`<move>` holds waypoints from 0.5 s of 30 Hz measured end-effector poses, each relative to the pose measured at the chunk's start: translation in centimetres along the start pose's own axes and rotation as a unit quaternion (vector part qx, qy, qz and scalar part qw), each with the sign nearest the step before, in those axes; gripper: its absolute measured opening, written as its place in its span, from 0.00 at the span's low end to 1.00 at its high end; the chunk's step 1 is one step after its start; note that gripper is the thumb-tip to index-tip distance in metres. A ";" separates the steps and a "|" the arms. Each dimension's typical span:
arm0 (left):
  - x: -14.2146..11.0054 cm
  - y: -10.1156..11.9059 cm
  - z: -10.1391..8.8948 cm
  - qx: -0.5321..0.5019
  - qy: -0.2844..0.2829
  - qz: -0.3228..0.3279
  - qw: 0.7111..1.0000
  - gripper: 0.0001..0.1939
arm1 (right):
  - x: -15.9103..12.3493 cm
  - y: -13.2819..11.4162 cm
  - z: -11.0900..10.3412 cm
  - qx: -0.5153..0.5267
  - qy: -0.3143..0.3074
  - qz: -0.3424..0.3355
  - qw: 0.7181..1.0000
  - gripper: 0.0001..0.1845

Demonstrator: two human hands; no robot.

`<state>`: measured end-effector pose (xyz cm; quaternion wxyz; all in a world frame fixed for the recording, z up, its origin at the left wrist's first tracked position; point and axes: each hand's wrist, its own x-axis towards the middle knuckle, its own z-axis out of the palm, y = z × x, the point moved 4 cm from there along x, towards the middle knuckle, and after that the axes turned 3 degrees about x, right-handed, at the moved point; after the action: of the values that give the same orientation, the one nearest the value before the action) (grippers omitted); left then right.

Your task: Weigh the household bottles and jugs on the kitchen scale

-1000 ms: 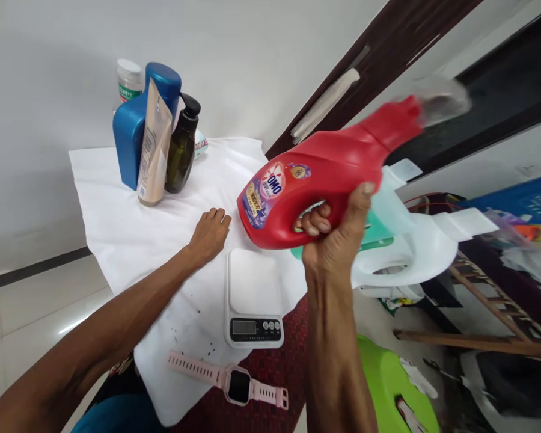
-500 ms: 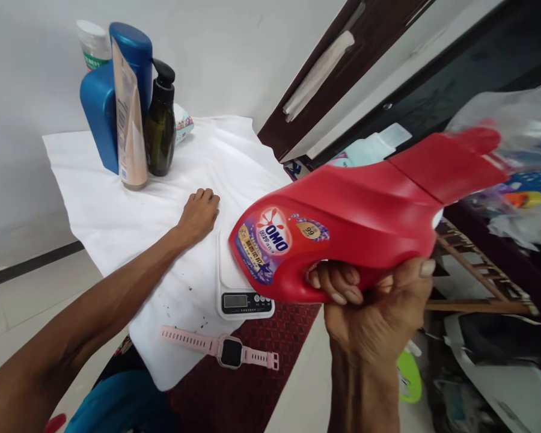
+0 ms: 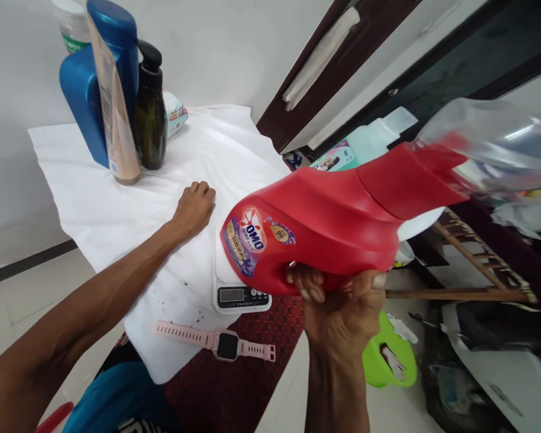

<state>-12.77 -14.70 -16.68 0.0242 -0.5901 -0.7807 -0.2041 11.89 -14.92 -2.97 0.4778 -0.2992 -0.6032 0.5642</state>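
Observation:
My right hand [image 3: 342,300] is closed around the handle of a red OMO laundry detergent bottle [image 3: 324,210]. The bottle is tilted on its side, with its label end over a white kitchen scale [image 3: 242,299]; whether it touches the scale I cannot tell. My left hand [image 3: 193,207] rests on the white cloth [image 3: 216,144] with its fingers curled under, beside the scale, and nothing shows in it. Nearer to me, a pink-strapped watch [image 3: 226,345] lies partly on the cloth and partly over the red patterned surface.
Blue bottles [image 3: 112,54], a beige tube [image 3: 119,138], a dark pump bottle [image 3: 151,114] and a small patterned pack [image 3: 175,114] stand at the back left. Behind the detergent are a pale green bottle [image 3: 360,144] and clear plastic [image 3: 500,141]. A green basin [image 3: 374,361] sits low on the right.
My right hand and the detergent bottle have moved left, and more of the pale green bottle and green basin shows. The view has shifted slightly; my left hand stays on the cloth.

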 end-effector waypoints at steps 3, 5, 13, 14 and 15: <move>0.0 -0.1 0.0 -0.011 0.004 0.000 1.000 0.14 | -0.2 0.1 -0.9 -0.035 0.000 -0.005 0.999 0.32; 0.1 -0.1 0.0 -0.009 0.002 -0.001 1.000 0.14 | -0.4 0.0 -2.0 -0.071 0.037 -0.043 0.996 0.29; 0.2 -0.1 -0.3 -0.006 0.001 -0.004 1.000 0.15 | -1.3 0.3 -5.4 -0.130 0.213 -0.120 0.961 0.30; 0.3 -0.1 -0.3 -0.007 0.001 -0.003 1.000 0.16 | -1.4 0.4 -5.1 -0.137 0.199 -0.116 0.963 0.30; 0.3 -0.1 -0.4 -0.008 0.002 -0.001 1.000 0.16 | -1.4 0.6 -4.5 -0.147 0.172 -0.106 0.968 0.31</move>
<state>-12.99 -14.57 -16.28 0.0211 -0.5892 -0.7795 -0.2117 16.43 -14.32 -4.31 0.5820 -0.3933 -0.6167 0.3553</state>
